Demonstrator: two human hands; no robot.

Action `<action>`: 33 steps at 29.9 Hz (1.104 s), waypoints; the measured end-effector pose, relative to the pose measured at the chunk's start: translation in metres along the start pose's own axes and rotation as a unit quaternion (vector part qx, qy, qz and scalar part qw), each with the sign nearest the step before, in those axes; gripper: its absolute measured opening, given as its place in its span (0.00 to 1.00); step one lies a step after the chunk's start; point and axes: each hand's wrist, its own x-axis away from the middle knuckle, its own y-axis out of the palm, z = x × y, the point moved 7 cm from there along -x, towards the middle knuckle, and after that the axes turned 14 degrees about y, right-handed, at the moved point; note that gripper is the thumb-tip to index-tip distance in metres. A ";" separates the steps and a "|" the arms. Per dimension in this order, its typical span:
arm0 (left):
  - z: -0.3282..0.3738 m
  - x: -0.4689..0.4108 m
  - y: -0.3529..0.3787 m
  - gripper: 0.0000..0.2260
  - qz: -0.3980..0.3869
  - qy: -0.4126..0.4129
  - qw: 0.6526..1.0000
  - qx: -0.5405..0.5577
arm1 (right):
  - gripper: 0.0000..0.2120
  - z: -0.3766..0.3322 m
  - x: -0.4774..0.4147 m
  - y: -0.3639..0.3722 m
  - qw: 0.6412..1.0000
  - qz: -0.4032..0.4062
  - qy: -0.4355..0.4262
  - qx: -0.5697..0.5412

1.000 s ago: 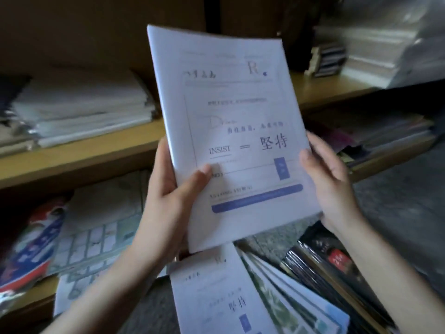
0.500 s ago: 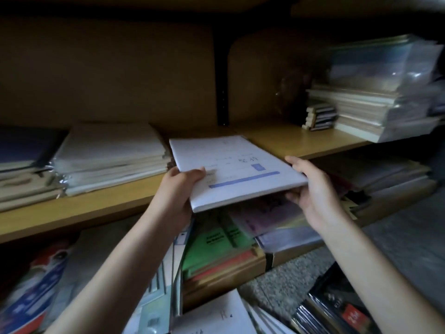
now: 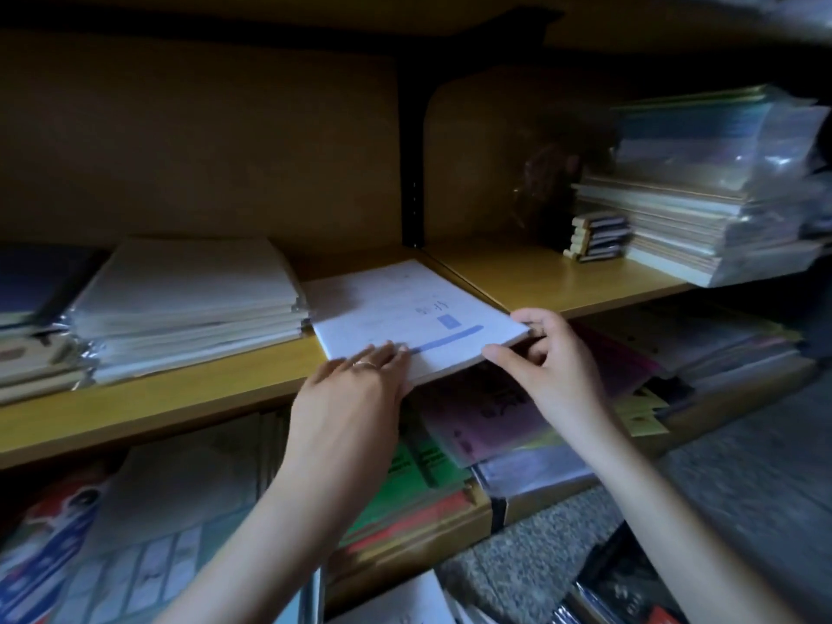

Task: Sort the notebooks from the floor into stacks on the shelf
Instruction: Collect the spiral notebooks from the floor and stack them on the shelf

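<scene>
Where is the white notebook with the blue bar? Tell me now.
Centre of the head view: white notebook lies on the wooden shelf, right of the wrapped stack, near edge overhanging.

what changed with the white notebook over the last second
The white notebook went from upright before the camera to flat on the shelf, beside the white stack. The left hand now presses on top; the right hand still pinches its corner. The stacks stayed put.

Dim light is falling from the right; shelf (image 3: 189,398) recesses are lying in shadow; frame edges are blurring and bowing.
</scene>
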 end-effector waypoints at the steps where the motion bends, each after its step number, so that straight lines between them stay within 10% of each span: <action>1: -0.002 -0.005 0.001 0.19 -0.004 -0.005 1.000 0.007 | 0.23 -0.002 0.000 0.002 0.999 0.024 -0.011 0.039; 6: -0.022 -0.024 0.018 0.17 -0.046 -0.056 0.997 -0.024 | 0.18 -0.024 -0.002 0.020 0.962 0.147 -0.111 0.203; 13: -0.025 -0.030 0.009 0.16 -0.009 -0.072 0.997 -0.027 | 0.21 -0.054 0.003 0.075 0.934 0.014 -0.246 0.258; 25: -0.014 -0.012 0.036 0.25 -0.025 0.011 1.000 -0.003 | 0.17 -0.044 0.022 0.076 0.928 0.114 -0.237 0.266; 33: -0.034 -0.044 0.044 0.37 -0.074 -0.007 0.997 -0.005 | 0.26 -0.060 -0.023 0.087 0.946 -0.014 -0.199 0.254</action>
